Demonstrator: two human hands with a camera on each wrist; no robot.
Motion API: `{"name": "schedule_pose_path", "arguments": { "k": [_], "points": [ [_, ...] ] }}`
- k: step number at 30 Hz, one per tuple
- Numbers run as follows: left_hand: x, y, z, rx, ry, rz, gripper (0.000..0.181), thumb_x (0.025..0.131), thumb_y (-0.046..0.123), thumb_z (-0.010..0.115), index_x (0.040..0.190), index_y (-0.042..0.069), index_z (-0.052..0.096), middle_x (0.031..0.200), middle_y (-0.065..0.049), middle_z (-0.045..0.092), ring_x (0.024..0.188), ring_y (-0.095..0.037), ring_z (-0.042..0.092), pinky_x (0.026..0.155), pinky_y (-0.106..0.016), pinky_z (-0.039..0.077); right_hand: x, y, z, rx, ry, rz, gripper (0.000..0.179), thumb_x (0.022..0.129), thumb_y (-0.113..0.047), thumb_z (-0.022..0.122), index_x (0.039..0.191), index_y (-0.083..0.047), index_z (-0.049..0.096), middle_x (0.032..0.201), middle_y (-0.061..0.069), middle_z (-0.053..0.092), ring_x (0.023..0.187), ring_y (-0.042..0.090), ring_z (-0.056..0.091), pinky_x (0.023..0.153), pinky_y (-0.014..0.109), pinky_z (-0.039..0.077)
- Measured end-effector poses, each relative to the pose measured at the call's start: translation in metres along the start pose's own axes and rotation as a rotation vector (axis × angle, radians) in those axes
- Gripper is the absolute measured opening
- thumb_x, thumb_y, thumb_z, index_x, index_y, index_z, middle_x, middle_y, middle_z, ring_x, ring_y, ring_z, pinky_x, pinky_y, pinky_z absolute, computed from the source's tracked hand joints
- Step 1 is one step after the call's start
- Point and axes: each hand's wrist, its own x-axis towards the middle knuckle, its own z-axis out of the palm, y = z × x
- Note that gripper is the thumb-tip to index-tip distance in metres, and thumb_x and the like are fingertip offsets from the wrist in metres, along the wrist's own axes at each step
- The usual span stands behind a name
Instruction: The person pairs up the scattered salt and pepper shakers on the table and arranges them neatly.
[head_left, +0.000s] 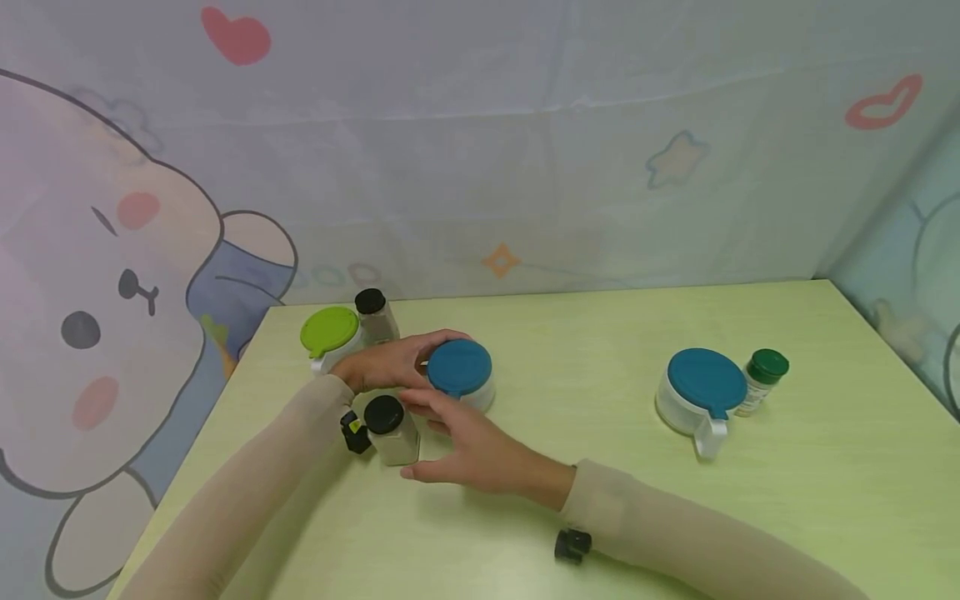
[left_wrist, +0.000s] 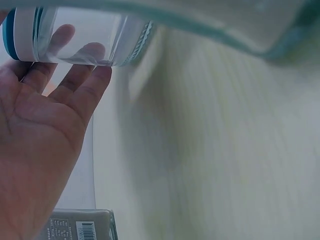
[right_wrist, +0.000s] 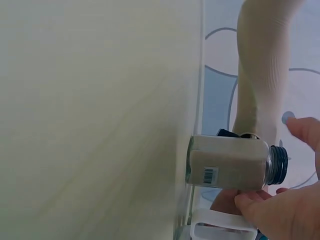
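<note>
place: curtained indoor corner, room type unclear | signs: cartoon-print cloth (head_left: 480, 158), pale tabletop (head_left: 585, 358)

Left sleeve (head_left: 247, 483), at eight o'clock: beige, finely ribbed. Right sleeve (head_left: 690, 533), at five: beige. Left block (head_left: 357, 442): black, yellow-marked. Right block (head_left: 573, 546): black.

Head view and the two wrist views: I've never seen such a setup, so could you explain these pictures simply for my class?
No machine is at work here: a person uses two bare hands. The head view comes from a camera worn on the head; the others come from one on each wrist. On the table stand a green-lidded container, a rear black-capped jar, a front black-capped jar, a left blue-lidded container, a right blue-lidded container and a green-capped bottle. The left hand holds the left blue-lidded container. The right hand is spread beside the front black-capped jar; whether it touches is unclear.
</note>
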Motion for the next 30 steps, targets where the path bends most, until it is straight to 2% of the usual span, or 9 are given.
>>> {"name": "schedule_pose_path", "arguments": {
  "k": [3,10,13,22,30],
  "points": [
    [0.0,0.0,0.0,0.008,0.002,0.003,0.085,0.089,0.022,0.08,0.159,0.022,0.031,0.154,0.002,0.044,0.136,-0.023,0.05,0.11,-0.047,0.044,0.003,0.0,0.003,-0.031,0.016,0.017,0.078,0.091,-0.019,0.078,0.156,-0.01,0.035,0.161,-0.001,0.038,0.146,0.01,0.037,0.118,0.035,0.036],
    [0.0,-0.002,0.0,-0.045,-0.007,0.009,0.083,0.089,0.017,0.08,0.157,0.029,0.034,0.153,-0.002,0.044,0.134,-0.026,0.053,0.109,-0.046,0.046,0.011,0.001,0.012,-0.131,0.048,0.033,0.071,0.094,-0.015,0.072,0.155,-0.007,0.035,0.159,0.002,0.039,0.143,0.013,0.041,0.115,0.033,0.04],
    [0.0,-0.002,0.0,-0.056,-0.01,0.007,0.085,0.088,0.016,0.081,0.157,0.028,0.033,0.154,-0.002,0.043,0.134,-0.026,0.052,0.109,-0.045,0.046,0.013,0.002,0.015,-0.165,0.061,0.035,0.07,0.096,-0.015,0.07,0.155,-0.008,0.035,0.158,0.003,0.04,0.143,0.014,0.041,0.115,0.031,0.04],
    [-0.002,0.0,0.001,-0.027,0.009,-0.016,0.091,0.086,0.021,0.084,0.159,0.026,0.031,0.154,0.002,0.043,0.135,-0.023,0.051,0.107,-0.045,0.048,0.019,0.002,0.027,-0.195,0.103,0.048,0.065,0.102,-0.019,0.063,0.156,-0.005,0.031,0.156,0.004,0.041,0.146,0.015,0.036,0.118,0.036,0.036],
    [0.0,-0.002,0.0,-0.027,0.014,-0.012,0.091,0.085,0.019,0.085,0.159,0.026,0.033,0.154,0.0,0.043,0.135,-0.025,0.051,0.107,-0.045,0.048,0.021,0.001,0.03,-0.21,0.118,0.08,0.058,0.101,-0.017,0.065,0.151,-0.006,0.037,0.149,0.004,0.048,0.141,0.013,0.043,0.116,0.033,0.038]
  ]
}}
